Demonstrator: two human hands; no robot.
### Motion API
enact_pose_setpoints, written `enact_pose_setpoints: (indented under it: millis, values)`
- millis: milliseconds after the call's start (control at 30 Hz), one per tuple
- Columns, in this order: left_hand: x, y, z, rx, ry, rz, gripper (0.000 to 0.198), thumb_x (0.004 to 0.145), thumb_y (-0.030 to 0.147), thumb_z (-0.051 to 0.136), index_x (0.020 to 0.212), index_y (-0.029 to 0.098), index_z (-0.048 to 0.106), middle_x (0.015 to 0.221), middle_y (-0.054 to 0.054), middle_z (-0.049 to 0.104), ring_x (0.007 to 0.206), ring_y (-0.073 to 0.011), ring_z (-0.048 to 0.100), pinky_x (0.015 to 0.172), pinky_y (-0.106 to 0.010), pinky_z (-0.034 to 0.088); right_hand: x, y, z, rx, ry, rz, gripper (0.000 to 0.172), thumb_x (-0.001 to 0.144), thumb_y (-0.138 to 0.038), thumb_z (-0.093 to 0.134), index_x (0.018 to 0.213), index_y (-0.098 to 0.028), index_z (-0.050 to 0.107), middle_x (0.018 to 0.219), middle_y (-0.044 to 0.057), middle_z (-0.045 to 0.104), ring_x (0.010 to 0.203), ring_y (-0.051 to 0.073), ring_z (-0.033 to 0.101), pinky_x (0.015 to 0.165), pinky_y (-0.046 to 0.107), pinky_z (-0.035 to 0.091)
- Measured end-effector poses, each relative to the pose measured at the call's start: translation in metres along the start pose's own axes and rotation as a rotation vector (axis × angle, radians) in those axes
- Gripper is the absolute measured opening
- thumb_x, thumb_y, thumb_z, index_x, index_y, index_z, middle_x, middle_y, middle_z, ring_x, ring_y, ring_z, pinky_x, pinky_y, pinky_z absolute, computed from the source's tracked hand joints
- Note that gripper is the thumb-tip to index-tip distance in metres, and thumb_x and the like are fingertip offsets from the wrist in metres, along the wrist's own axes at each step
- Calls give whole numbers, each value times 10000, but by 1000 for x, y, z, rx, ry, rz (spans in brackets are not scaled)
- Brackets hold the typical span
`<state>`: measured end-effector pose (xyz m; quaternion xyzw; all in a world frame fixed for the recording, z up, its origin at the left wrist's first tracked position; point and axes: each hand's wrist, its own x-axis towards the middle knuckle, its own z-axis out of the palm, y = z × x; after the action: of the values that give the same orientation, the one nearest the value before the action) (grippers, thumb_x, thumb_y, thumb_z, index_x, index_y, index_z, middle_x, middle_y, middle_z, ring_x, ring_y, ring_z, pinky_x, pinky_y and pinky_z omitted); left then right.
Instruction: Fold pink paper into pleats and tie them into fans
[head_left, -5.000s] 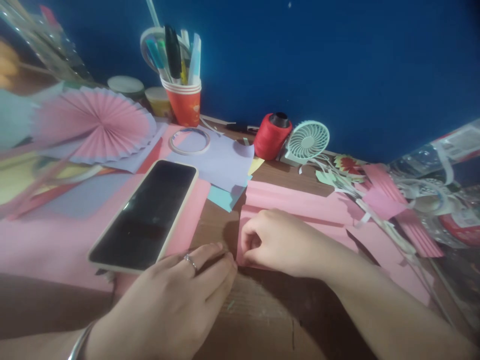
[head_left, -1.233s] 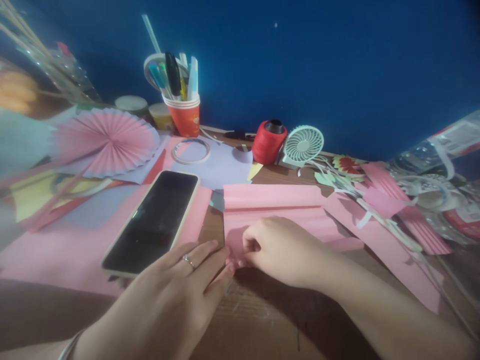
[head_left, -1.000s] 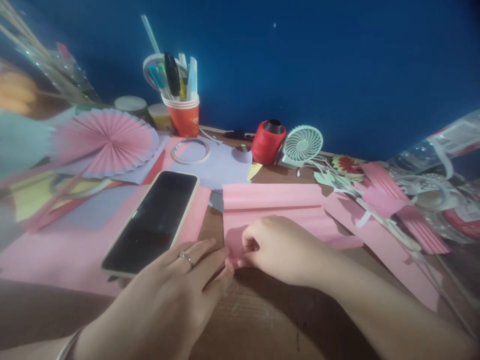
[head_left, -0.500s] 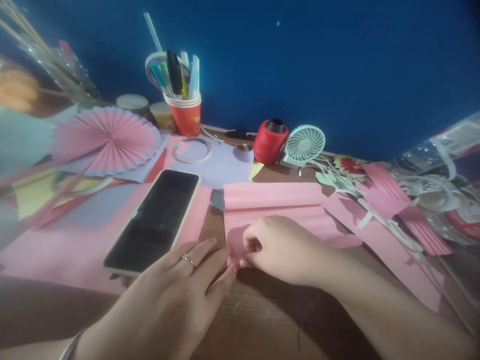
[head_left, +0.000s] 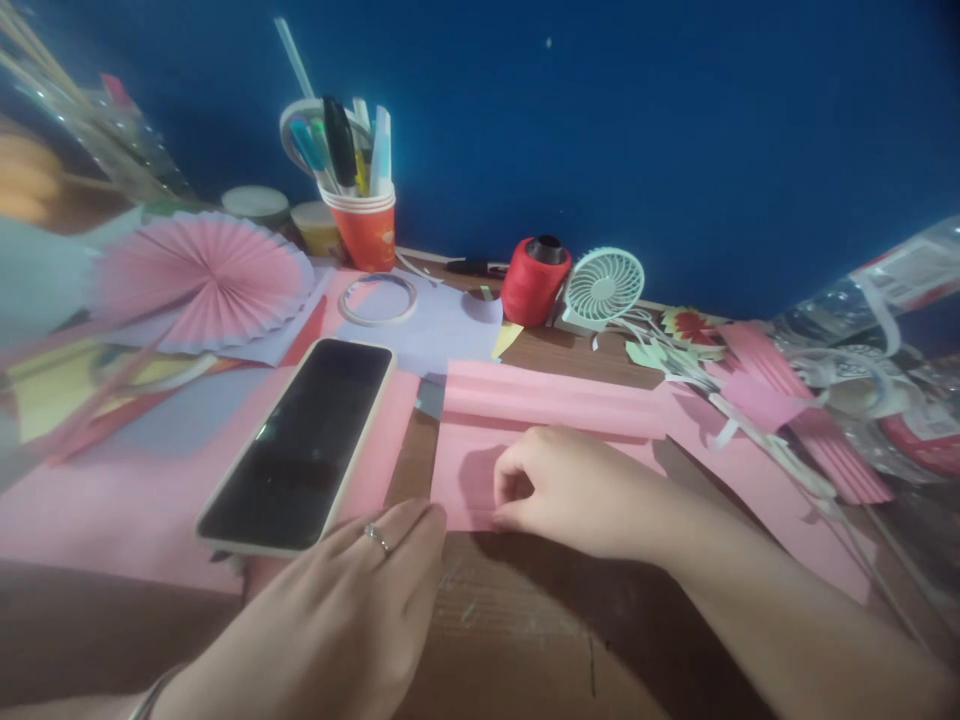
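A creased sheet of pink paper (head_left: 547,400) lies on the wooden table, with fold lines running across it. My right hand (head_left: 577,490) is curled at the paper's near edge, thumb and index finger pinching it there; its other fingertips are hidden. Beside the paper's lower left corner, my left hand (head_left: 352,600) lies with fingers stretched out together, a ring on one of them. Its fingertips are close to the corner, and I cannot tell if they touch it. A phone (head_left: 300,450) with a dark screen rests just beyond my left hand.
A pleated pink paper fan (head_left: 210,280) lies at the left. Behind stand a red paper cup (head_left: 367,235) of pens, a red thread spool (head_left: 535,282) and a small mint fan (head_left: 604,287). A tape ring (head_left: 377,299) sits on lilac paper. Pleated pink strips (head_left: 840,450) lie right.
My left hand has drawn back a little to the left, away from my right fingers. My right hand stays at the paper's near edge. The paper has turned slightly.
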<state>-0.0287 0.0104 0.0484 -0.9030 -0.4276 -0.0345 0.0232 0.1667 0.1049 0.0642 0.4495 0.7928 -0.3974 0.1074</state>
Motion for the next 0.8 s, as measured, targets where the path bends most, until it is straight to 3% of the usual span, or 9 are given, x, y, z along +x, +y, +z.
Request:
enact_pose_setpoints:
  millis: [233, 333, 500, 633, 800]
  values:
    - [2, 4, -5, -24, 75, 60, 433, 721, 35, 300, 1064, 107, 554, 1030, -111, 622, 860, -227, 593, 660, -339, 511, 0, -5, -5, 0, 22, -25, 112, 660, -292, 560, 629, -206, 625, 604, -31, 616, 502, 84, 494, 426, 207, 274]
    - [4, 4, -4, -44, 46, 49, 428, 727, 30, 275, 1001, 135, 587, 982, -94, 635, 782, -212, 603, 625, -344, 509, 0, -6, -4, -13, 30, -22, 106, 648, -295, 565, 617, -210, 620, 601, -35, 614, 510, 87, 498, 428, 205, 282]
    - [1, 5, 0, -6, 25, 36, 467, 697, 18, 280, 1069, 118, 544, 1078, -97, 593, 907, -233, 573, 672, -341, 502, 1, -4, -2, -17, 21, -9, 97, 662, -270, 559, 634, -210, 629, 635, -34, 622, 541, 82, 505, 443, 206, 288]
    - [-3, 6, 2, -11, -24, 22, 499, 691, 16, 267, 1101, 144, 521, 1024, -86, 617, 808, -206, 600, 633, -321, 506, 1, -3, -2, -9, 4, -16, 102, 655, -283, 559, 638, -215, 634, 619, -35, 617, 535, 82, 498, 438, 208, 283]
    - [-3, 5, 6, -33, -42, 58, 557, 672, 32, 326, 1213, 118, 426, 1140, -108, 565, 934, -224, 568, 742, -332, 498, 1, -6, -4, -16, 14, -23, 126, 653, -314, 567, 603, -212, 620, 571, -45, 596, 505, 78, 482, 425, 207, 275]
